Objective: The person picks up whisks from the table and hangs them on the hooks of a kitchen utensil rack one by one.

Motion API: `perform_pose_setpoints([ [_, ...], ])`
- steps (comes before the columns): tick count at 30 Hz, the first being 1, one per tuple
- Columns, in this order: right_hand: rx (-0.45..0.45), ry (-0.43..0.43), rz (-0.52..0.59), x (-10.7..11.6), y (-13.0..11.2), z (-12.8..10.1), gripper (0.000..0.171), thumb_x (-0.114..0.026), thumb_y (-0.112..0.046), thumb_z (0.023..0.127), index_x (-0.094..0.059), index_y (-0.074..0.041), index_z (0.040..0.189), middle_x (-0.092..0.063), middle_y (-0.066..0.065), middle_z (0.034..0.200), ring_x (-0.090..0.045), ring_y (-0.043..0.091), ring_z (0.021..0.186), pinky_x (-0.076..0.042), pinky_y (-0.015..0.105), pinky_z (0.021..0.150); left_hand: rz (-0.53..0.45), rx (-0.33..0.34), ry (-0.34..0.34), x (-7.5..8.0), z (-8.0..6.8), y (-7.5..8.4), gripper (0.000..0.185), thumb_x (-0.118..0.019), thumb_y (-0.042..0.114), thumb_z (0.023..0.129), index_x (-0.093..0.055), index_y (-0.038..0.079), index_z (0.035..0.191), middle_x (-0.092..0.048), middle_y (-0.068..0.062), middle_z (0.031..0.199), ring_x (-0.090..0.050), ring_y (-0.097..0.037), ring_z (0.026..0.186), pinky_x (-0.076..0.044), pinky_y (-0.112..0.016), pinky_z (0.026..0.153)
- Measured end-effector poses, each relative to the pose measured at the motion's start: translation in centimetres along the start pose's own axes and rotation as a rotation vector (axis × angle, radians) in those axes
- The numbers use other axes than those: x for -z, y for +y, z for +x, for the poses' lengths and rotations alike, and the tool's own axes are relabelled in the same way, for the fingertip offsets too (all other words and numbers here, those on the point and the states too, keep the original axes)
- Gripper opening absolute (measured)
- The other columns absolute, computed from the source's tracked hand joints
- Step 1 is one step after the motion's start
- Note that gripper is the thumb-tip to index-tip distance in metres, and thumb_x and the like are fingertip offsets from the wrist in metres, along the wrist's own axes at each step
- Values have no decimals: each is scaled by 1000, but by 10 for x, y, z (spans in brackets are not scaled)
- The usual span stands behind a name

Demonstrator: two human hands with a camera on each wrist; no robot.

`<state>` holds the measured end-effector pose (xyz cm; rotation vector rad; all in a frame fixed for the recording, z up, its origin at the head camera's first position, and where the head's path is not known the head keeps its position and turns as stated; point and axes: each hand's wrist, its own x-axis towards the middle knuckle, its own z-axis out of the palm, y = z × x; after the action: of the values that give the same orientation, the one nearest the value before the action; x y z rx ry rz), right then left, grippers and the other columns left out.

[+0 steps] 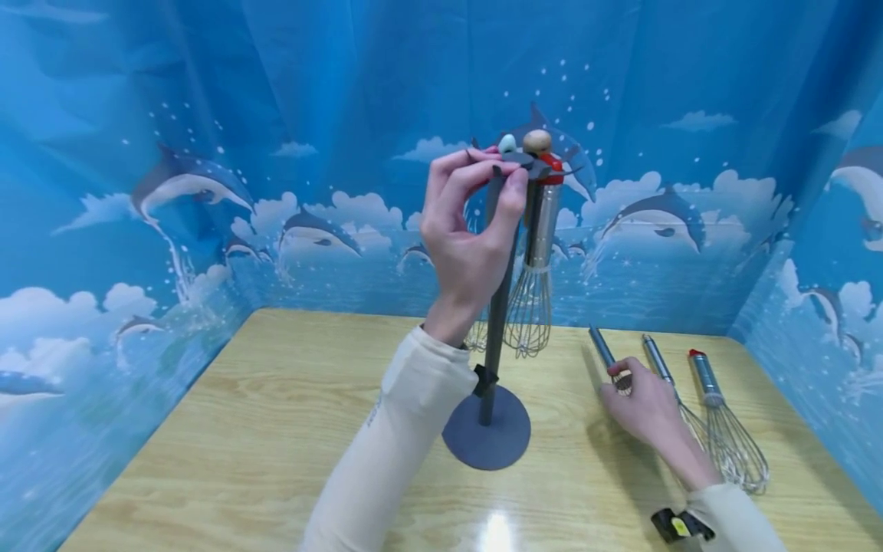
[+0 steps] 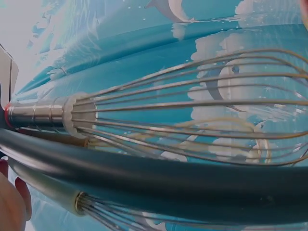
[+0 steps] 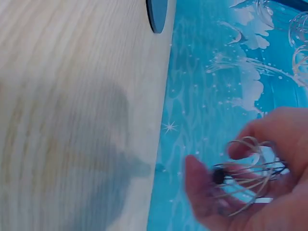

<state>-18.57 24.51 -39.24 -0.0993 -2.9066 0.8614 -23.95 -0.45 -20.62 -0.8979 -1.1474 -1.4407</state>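
Left hand (image 1: 469,230) pinches dark matte rack (image 1: 491,307) top; right hand (image 1: 648,410) grips blue-handled wire whisk (image 1: 604,349).

The left hand (image 1: 469,230) is pinching the top of the dark grey stand (image 1: 493,322), right at its small hook arms, fingers curled round the head of the pole. The stand is sitting upright on its round base on the wooden table. A steel whisk with a red cap (image 1: 534,284) is hanging from the top, wires pointing down, just beside the pole. Down on the table, the right hand (image 1: 648,410) is closing its fingers round the wire end of a blue-handled whisk (image 1: 607,356), which is lying flat, handle pointing away.
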Motion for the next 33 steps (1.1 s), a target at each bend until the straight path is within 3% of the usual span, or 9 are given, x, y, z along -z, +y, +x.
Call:
perform_pose_setpoints([
  [3,28,162,95,1,-7,-6,31,-61,-16,94,-61,-4,123,-72,24,107,-71,27,81,-52,36,63,13,-5,4,0,0,0,16,-68,-3,88,-69,-14,99,-56,-31,109,-57,-40,107,-58,-37,96],
  [9,143,482,328,8,-29,-18,29,-64,-2,90,-66,-4,119,-74,18,108,-62,-12,64,-52,18,46,35,-14,-7,0,1,1,15,-68,-2,89,-69,-13,99,-55,-29,108,-57,-39,107,-58,-36,96],
  [13,257,607,469,15,-43,-25,30,-63,5,90,-67,0,118,-71,-1,102,-64,-14,63,-54,15,48,43,-9,-17,0,1,2,15,-68,-2,89,-69,-12,100,-55,-29,108,-57,-38,107,-58,-35,96],
  [16,344,648,548,20,-51,-29,30,-62,10,89,-66,4,118,-69,-14,99,-68,-7,65,-56,15,52,47,3,-21,0,0,2,15,-68,-2,89,-69,-12,101,-55,-29,109,-58,-38,107,-57,-34,97],
  [19,415,662,620,25,-57,-32,29,-60,15,89,-62,11,118,-71,-16,98,-70,-2,68,-57,17,53,53,15,-27,1,-1,3,15,-68,-2,88,-69,-11,101,-55,-28,109,-58,-37,108,-57,-33,97],
  [25,568,698,779,31,-66,-32,29,-56,23,84,-57,23,113,-73,-2,96,-72,4,70,-56,16,53,80,-1,-45,3,0,2,16,-67,0,89,-68,-10,102,-54,-27,109,-56,-35,105,-57,-34,93],
  [33,646,721,801,35,-77,-36,28,-56,24,83,-55,26,111,-73,1,95,-72,5,71,-55,16,52,113,-33,-56,4,2,1,16,-66,2,90,-68,-10,100,-54,-27,107,-56,-35,104,-57,-33,91],
])
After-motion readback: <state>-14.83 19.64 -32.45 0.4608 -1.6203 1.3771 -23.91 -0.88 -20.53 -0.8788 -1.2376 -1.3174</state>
